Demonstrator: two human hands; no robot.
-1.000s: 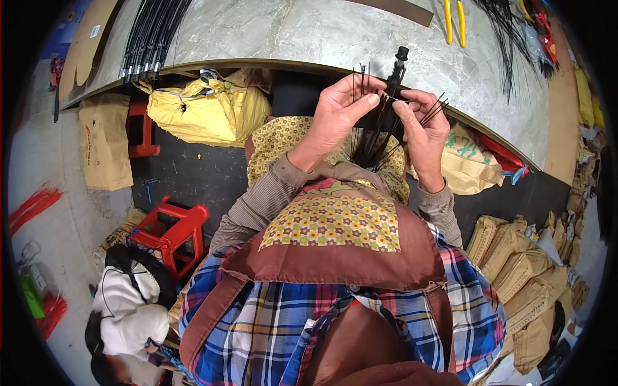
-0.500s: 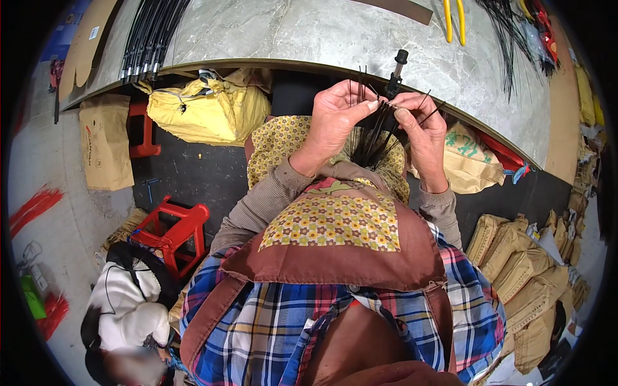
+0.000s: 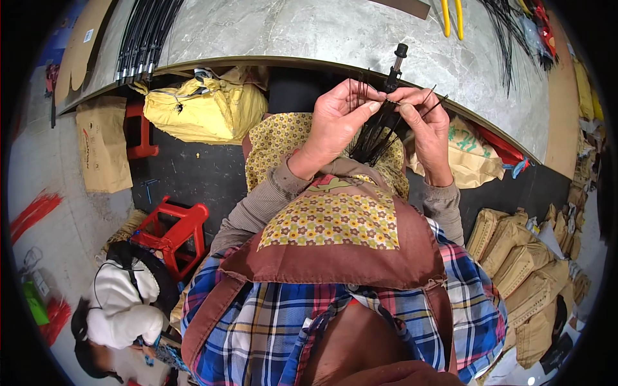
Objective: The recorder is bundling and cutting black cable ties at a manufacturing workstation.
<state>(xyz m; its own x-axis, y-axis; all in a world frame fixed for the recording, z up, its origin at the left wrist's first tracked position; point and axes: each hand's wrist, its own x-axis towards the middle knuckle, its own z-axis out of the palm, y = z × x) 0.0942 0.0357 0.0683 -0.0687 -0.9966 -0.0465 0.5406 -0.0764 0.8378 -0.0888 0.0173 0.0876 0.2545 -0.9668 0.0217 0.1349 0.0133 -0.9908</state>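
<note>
In front of my lap, just off the table's near edge, my left hand [image 3: 331, 122] and my right hand [image 3: 427, 125] almost meet at the fingertips. Both are closed in a pinch at the neck of a dark bundle. Thin black wire ties [image 3: 364, 89] stick up from the left fingers, and others jut out past the right fingers. Between the hands, a slim black rod with a capped top [image 3: 395, 65] rises toward the table. Below it, a bunch of black strands [image 3: 371, 143] hangs over my apron. Exactly what lies between the fingertips is too small to make out.
On the grey table [image 3: 257, 32] lie black rods [image 3: 145, 42], yellow-handled pliers [image 3: 452, 18] and loose black ties [image 3: 505, 38]. Beneath it sits a yellow sack [image 3: 205, 110]. A red stool [image 3: 170, 231] and a seated person [image 3: 125, 296] are at left, brown paper packages [image 3: 521, 257] at right.
My right hand has shifted slightly right, its fingers curling differently around the ties. The left hand keeps its pinch. The person at lower left has moved a little.
</note>
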